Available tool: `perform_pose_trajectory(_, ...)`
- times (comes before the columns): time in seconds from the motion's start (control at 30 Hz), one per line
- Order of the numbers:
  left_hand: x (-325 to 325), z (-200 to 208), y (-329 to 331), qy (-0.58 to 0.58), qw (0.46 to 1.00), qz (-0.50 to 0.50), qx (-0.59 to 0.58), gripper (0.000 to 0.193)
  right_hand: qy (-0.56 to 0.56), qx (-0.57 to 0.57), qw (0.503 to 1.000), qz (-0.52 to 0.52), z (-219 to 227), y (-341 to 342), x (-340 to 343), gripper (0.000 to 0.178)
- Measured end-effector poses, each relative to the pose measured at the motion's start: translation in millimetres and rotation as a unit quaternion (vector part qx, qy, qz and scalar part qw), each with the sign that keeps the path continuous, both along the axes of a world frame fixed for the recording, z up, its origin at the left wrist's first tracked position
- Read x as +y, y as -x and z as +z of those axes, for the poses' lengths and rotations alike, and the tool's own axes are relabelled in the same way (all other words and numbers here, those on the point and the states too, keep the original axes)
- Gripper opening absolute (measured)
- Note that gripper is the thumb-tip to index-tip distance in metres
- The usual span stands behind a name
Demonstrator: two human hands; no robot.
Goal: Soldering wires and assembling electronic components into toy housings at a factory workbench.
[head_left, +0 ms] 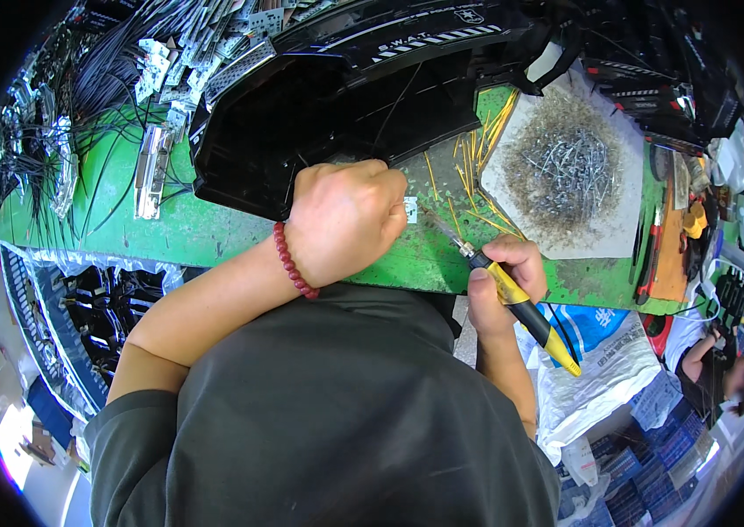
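Observation:
My left hand (345, 215) is closed in a fist, knuckles up, at the near edge of a large black plastic shell (337, 114). A small pale plate (410, 209) sticks out beside its curled fingers; whether they grip it or the shell is hidden. In my right hand (512, 281) is a soldering iron (517, 303) with a yellow and black handle, held like a pen between thumb and fingers. Its thin metal tip points up and left toward the small plate, a little short of it.
A green worktop (416, 275) lies under both hands. Thin yellow sticks (490, 132) are scattered beside a white board (512, 189) with a heap of small metal pieces (569, 167). Black wires (113, 66) and metal strips (152, 167) crowd the left; a red-handled cutter (650, 255) lies right.

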State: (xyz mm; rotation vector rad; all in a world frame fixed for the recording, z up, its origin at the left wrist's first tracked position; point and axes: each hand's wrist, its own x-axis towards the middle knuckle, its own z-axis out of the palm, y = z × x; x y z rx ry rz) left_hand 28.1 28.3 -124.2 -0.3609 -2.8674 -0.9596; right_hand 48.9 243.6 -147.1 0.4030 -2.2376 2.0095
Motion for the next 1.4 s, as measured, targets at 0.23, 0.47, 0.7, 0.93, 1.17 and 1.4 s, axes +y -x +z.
perform_pose_trajectory(0.23,-0.3,-0.7,0.6,-0.009,1.000,-0.002,0.006,0.012,0.007,0.007,1.000,-0.010,1.1,0.1,-2.0,0.024)
perform_pose_trajectory(0.47,0.2,3.2,1.1,0.015,1.000,-0.004,0.012,0.012,0.000,0.017,1.000,-0.002,0.0,-0.5,-9.1,0.040)
perform_pose_trajectory(0.7,-0.4,2.5,-0.5,0.009,1.000,0.002,0.008,0.012,-0.201,0.228,0.950,0.067,3.2,35.9,-15.9,0.024)
perform_pose_trajectory(0.93,5.9,-1.3,-0.7,0.019,0.999,0.000,0.044,0.013,-0.217,0.244,0.943,0.066,6.6,34.3,-20.9,0.030)
perform_pose_trajectory(1.17,5.5,-3.2,-3.7,0.030,0.996,-0.008,0.085,0.015,-0.178,0.186,0.966,-0.004,0.5,24.4,-2.9,0.022)
perform_pose_trajectory(1.4,8.1,-5.8,-6.4,0.041,0.991,-0.012,0.124,0.018,-0.096,0.112,0.989,0.022,7.0,1.9,9.3,0.051)
